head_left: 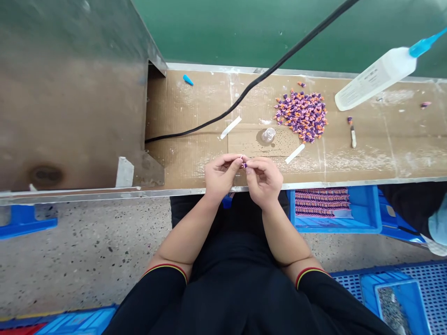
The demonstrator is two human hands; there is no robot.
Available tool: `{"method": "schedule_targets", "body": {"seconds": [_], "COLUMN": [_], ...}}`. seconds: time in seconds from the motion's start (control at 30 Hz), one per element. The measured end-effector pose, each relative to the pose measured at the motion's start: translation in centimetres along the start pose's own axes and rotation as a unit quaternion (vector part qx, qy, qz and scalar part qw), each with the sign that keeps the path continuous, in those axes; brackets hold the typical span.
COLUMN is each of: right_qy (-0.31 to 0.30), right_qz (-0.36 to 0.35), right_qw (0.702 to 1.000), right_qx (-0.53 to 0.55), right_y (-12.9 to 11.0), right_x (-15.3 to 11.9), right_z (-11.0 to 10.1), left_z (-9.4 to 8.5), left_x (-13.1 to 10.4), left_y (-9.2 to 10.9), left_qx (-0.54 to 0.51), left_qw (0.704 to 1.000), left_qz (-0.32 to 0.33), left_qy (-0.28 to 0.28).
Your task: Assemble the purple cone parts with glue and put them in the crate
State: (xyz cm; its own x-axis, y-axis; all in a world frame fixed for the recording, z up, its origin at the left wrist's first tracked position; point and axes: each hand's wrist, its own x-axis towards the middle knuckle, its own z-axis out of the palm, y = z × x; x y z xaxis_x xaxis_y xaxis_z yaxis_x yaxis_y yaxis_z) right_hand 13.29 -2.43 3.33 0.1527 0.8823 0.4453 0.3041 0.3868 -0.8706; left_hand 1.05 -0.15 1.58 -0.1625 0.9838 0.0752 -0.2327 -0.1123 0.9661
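Because the piece [245, 165] is tiny, the left hand [219, 176] and right hand [265, 180] meet over the near edge of the table [195, 104], thumbs and forefingers apparently pinched on it together, likely for fine control. The pile [303, 115], between one and two o'clock from them, seems set within easy reach, as does the cup [268, 135] at one. Farther off at two, the bottle [377, 79] probably leaves that space free; the tray [365, 211] sits at four.

Patchily glossy cardboard sheet [190, 104], dull smooth metal panel [77, 102], translucent plastic bottle [377, 78]
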Motion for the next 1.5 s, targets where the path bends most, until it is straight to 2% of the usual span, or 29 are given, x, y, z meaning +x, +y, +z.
{"method": "schedule_targets", "body": {"seconds": [0.13,0.23,0.3,0.4,0.5,0.6,0.67,0.93,1.1,1.3,1.5], "right_qy": [0.011,-0.015,-0.021,0.003,0.045,0.078,0.086,0.068,0.079,0.078,0.117], "right_qz": [0.094,0.151,0.156,0.117,0.037,-0.054,-0.089,-0.099,-0.116,-0.106,-0.162], "right_qw": [0.989,0.978,0.975,0.983,0.997,0.995,0.991,0.990,0.989,0.987,0.976], "right_qx": [0.117,0.146,0.156,0.139,0.054,-0.027,-0.047,-0.072,-0.054,-0.088,-0.092], "right_y": [0.7,1.1,1.2,1.1,1.1,1.5,1.8,1.9,1.8,1.8,1.6], "right_x": [-0.6,-0.8,-0.8,-0.6,-0.2,0.1,0.2,0.3,0.3,0.3,0.3], "right_z": [0.0,-0.1,0.1,0.8,1.8,2.4,2.6,2.6,2.5,2.6,2.9], "left_z": [-0.1,-0.1,-0.2,-0.1,0.0,0.0,0.0,-0.1,-0.1,-0.1,-0.2], "left_x": [-0.1,-0.2,-0.2,0.1,0.5,0.8,0.8,0.8,0.7,0.5,0.3], "left_y": [-0.1,-0.2,-0.4,-0.7,-0.8,-0.8,-0.9,-1.2,-1.4,-1.5,-1.5], "left_qx": [0.008,0.001,-0.015,-0.058,-0.105,-0.147,-0.163,-0.150,-0.139,-0.103,-0.051], "left_qw": [0.998,1.000,1.000,0.998,0.992,0.986,0.984,0.987,0.989,0.993,0.996], "left_qz": [0.055,0.023,0.000,-0.017,-0.034,-0.047,-0.049,-0.029,-0.010,0.004,0.027], "left_qy": [-0.009,-0.002,0.010,0.033,0.054,0.060,0.057,0.057,0.054,0.064,0.072]}}
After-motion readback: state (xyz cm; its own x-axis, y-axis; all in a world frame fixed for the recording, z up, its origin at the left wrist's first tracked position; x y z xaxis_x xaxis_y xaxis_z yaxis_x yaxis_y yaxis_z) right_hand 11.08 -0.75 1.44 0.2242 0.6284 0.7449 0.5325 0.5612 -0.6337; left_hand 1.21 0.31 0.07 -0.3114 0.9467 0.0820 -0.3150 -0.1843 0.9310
